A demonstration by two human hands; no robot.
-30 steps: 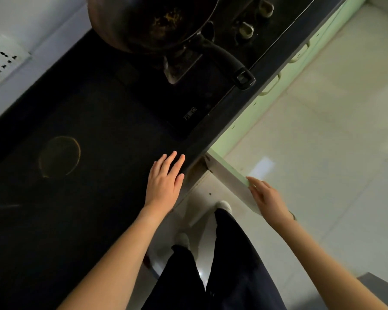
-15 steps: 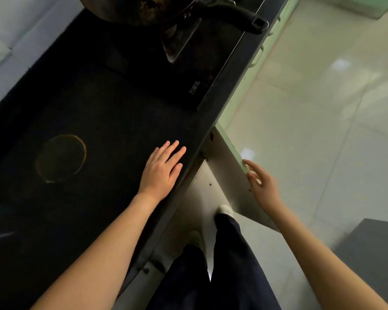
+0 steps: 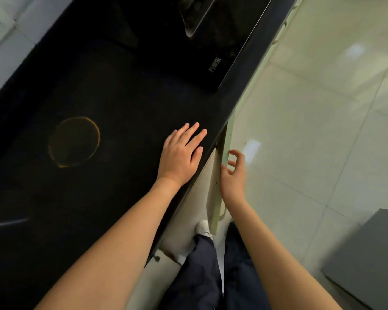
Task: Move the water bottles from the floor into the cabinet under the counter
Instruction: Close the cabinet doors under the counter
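Observation:
No water bottle is in view. My left hand (image 3: 180, 157) rests flat, fingers straight, on the black counter (image 3: 99, 209) near its front edge. Under that edge the pale green cabinet door (image 3: 216, 209) stands only slightly ajar, its white inner face showing. My right hand (image 3: 233, 173) is at the door's top outer edge with the thumb against it and the fingers loosely curled and spread, gripping nothing. The inside of the cabinet is hidden by the counter and the door.
A black glass hob (image 3: 199, 41) is set into the counter further along. A faint ring mark (image 3: 74, 142) lies left of my left hand. My legs and a white shoe (image 3: 202, 227) stand by the door. A grey box (image 3: 367, 260) sits on the tiled floor (image 3: 311, 130) at lower right.
The cabinet door has swung from wide open to nearly against the cabinet front, with my right hand following it. My left hand stays flat on the counter.

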